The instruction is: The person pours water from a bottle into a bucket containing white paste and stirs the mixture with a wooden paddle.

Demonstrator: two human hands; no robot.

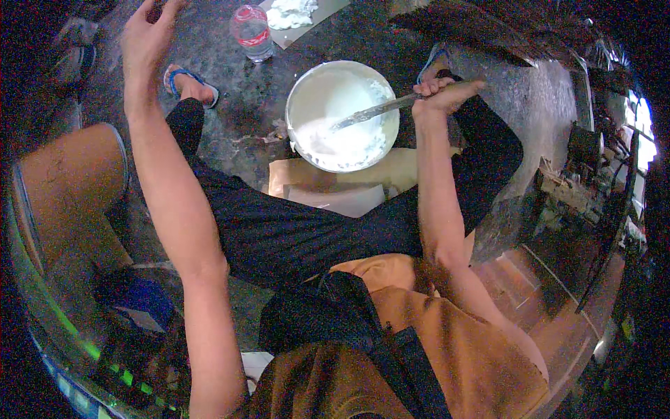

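Note:
My right hand (444, 96) is wrapped round a long, flat wooden stick (380, 109). The stick slants down to the left, its far end inside a round white bucket (292, 136). A bright white paste (366, 145) lies in the bucket and clings to its inner wall. At the upper left my left hand (148, 31) is raised with thumb and fingers apart, the tips cut off by the picture's edge. I see nothing in it. The nearest thing to it is a clear plastic bottle (254, 40) with a red label, standing on the dark floor.
Behind the bottle a white lump (292, 12) rests on a flat sheet (326, 12). Cardboard (283, 171) lies by the bucket's near side, between my legs. A brown carton (73, 174) and a blue box (145, 304) are at my left. Cluttered wooden pieces (569, 192) stand at the right.

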